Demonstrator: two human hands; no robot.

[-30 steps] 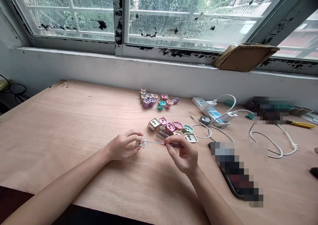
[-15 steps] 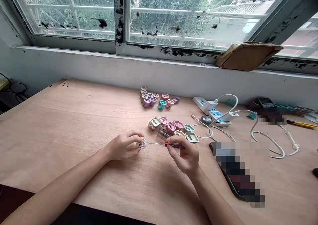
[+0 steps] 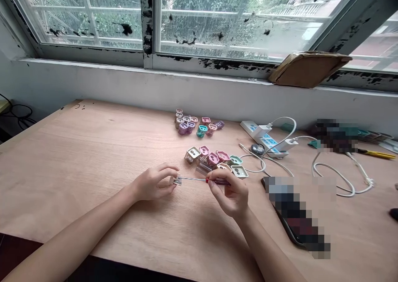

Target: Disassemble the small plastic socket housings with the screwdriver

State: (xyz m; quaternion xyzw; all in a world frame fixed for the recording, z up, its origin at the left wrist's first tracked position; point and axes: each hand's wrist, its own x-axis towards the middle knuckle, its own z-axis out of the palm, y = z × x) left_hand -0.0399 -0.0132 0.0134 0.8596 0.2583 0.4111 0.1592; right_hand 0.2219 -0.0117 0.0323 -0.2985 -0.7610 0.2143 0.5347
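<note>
Between the thumb and fingers of my left hand (image 3: 155, 181) is a small pencil sharpener (image 3: 176, 181) with metal blade parts facing right. My right hand (image 3: 230, 190) grips the red handle of a screwdriver (image 3: 217, 181). Its thin shaft points left, and the tip meets the sharpener; the exact contact is too small to make out. Just beyond my hands stands a group of two-hole sharpeners in pink, cream and green, among them a cream one (image 3: 193, 152) and a pink one (image 3: 213, 158). A clear brownish piece (image 3: 203, 167) lies beside them.
More sharpeners, including a teal one (image 3: 202, 130), stand farther back. A power strip (image 3: 264, 140) with white cables (image 3: 337, 178) lies at right. Nearer are a phone (image 3: 287, 228), partly blurred, and a yellow cutter (image 3: 376, 154). The wooden table's (image 3: 77, 157) front edge runs below my forearms.
The whole view has shifted very slightly. Both hands keep their hold on the sharpener and the screwdriver, with almost no visible movement.
</note>
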